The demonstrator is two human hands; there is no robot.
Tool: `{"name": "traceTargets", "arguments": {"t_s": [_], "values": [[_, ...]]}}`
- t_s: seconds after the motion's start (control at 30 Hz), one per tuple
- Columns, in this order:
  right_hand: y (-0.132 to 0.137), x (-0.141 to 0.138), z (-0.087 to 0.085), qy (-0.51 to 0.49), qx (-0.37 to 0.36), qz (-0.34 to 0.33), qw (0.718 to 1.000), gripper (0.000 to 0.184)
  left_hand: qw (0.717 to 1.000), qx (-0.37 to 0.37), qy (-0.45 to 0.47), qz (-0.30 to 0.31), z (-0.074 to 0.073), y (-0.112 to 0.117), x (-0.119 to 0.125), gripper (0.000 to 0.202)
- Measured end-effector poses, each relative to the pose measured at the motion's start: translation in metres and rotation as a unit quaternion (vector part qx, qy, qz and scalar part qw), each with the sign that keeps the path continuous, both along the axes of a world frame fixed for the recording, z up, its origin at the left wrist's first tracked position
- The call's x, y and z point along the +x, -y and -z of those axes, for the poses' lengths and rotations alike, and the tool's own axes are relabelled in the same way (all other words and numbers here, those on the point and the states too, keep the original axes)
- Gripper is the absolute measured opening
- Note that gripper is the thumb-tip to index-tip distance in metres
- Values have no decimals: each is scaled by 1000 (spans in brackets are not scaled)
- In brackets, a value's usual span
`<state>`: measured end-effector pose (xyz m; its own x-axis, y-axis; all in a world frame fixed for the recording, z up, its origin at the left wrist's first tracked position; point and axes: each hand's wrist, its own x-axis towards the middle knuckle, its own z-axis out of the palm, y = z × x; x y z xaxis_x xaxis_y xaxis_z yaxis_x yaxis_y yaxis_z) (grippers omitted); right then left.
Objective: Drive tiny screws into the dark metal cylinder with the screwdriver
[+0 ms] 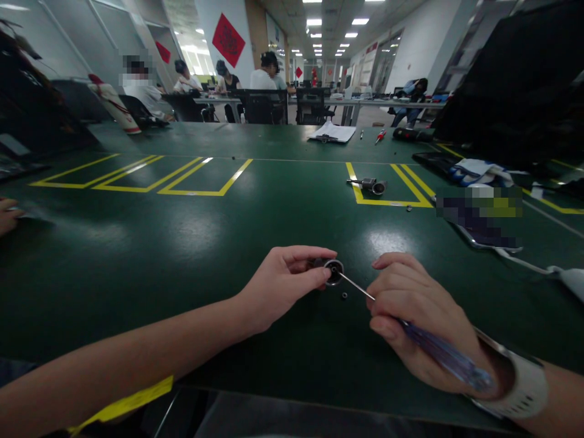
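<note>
My left hand (285,283) pinches a small round black-and-silver part (333,271) between thumb and fingers, just above the green table (182,243). My right hand (415,316) is closed round a screwdriver (438,350) with a translucent blue handle; its thin metal shaft reaches left and its tip sits in the middle of the round part. A tiny dark screw or washer (344,296) lies on the table just below the part. A white watch band is on my right wrist.
A metal cylindrical part (371,185) lies in a yellow-taped box farther back. A clipboard with paper (331,132), a red-handled screwdriver (380,136), gloves (479,171) and a cable (524,263) lie to the right. Another person's hand (6,214) rests at the left edge. Seated people work at far tables.
</note>
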<state>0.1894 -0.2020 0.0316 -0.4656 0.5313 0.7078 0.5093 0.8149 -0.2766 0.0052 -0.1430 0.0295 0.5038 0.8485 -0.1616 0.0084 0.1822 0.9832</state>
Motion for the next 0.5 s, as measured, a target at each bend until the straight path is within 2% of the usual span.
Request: {"name": "traceTargets", "arguments": {"t_s": [0.27, 0.5], "values": [[1, -3, 4, 17, 7, 13, 1000, 13, 1000, 11, -27, 0, 1, 2, 2, 27], [4, -6, 5, 20, 8, 6, 1000, 11, 996, 63, -61, -17, 0, 3, 3, 22]]}}
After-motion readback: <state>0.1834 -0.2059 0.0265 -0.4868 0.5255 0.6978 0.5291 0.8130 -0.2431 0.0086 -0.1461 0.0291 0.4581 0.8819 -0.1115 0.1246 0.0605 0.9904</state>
